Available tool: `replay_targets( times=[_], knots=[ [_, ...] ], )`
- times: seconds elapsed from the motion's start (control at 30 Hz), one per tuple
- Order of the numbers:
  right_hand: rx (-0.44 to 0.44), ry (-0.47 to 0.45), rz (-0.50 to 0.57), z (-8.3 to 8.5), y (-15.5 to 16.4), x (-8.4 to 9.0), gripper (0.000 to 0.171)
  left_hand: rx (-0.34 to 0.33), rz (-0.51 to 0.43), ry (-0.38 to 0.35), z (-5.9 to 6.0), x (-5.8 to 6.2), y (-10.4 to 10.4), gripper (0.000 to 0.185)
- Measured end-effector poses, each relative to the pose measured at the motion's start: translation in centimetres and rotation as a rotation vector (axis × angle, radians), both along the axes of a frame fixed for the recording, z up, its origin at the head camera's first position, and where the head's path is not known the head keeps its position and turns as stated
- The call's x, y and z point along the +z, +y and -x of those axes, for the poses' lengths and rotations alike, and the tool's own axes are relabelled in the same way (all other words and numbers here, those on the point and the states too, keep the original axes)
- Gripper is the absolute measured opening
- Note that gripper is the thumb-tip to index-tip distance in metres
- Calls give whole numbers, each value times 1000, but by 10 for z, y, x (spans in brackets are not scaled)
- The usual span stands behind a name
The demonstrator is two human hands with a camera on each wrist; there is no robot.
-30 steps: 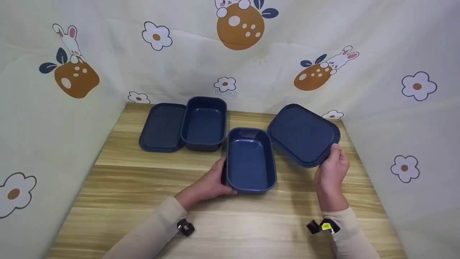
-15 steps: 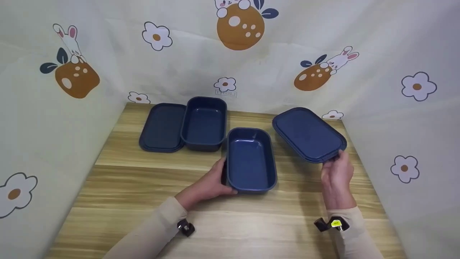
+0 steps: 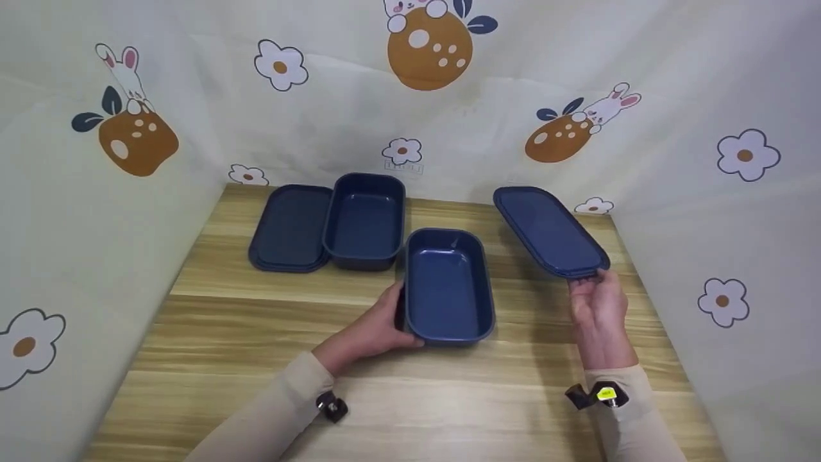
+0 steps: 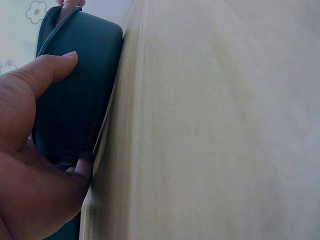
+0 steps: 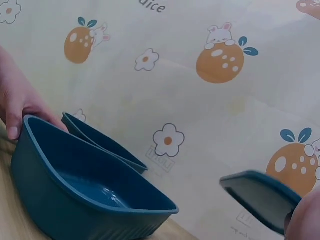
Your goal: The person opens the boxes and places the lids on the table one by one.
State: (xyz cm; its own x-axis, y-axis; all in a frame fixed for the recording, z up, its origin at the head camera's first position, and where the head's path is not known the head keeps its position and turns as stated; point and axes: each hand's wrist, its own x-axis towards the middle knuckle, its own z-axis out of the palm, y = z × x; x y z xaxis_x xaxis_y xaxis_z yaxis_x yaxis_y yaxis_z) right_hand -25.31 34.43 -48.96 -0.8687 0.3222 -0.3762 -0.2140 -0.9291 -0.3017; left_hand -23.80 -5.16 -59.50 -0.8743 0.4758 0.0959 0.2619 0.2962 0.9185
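My left hand (image 3: 372, 330) grips the left side and near corner of a deep blue rectangular food container (image 3: 449, 289), which stands uncovered on the table. In the left wrist view the thumb (image 4: 57, 67) lies along the container's wall. To the right, my right hand (image 3: 601, 314) holds a matching blue lid (image 3: 551, 231) by its near edge, tilted and raised over the table. The right wrist view shows the lid (image 5: 262, 200) apart from the container (image 5: 100, 185), with much of the right hand cut off by the frame.
A second uncovered blue container (image 3: 365, 221) stands behind and left of the held one. Another blue lid (image 3: 292, 228) lies flat against its left side. Pale cloth (image 3: 321, 115) printed with rabbits and oranges walls the wooden table (image 3: 256, 340) at the back and sides.
My right hand has shifted slightly right and tipped the lid, so it shows narrower and steeper. The left hand and its container have stayed in place.
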Motion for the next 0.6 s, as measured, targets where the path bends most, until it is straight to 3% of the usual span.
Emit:
replay_targets(
  times=[0.27,0.6],
  knots=[
    [8,-15,95,5,5,5,54,-4,5,3,0,-3,0,133],
    [34,40,48,8,7,13,67,-6,8,-18,0,-2,-2,132]
  ],
)
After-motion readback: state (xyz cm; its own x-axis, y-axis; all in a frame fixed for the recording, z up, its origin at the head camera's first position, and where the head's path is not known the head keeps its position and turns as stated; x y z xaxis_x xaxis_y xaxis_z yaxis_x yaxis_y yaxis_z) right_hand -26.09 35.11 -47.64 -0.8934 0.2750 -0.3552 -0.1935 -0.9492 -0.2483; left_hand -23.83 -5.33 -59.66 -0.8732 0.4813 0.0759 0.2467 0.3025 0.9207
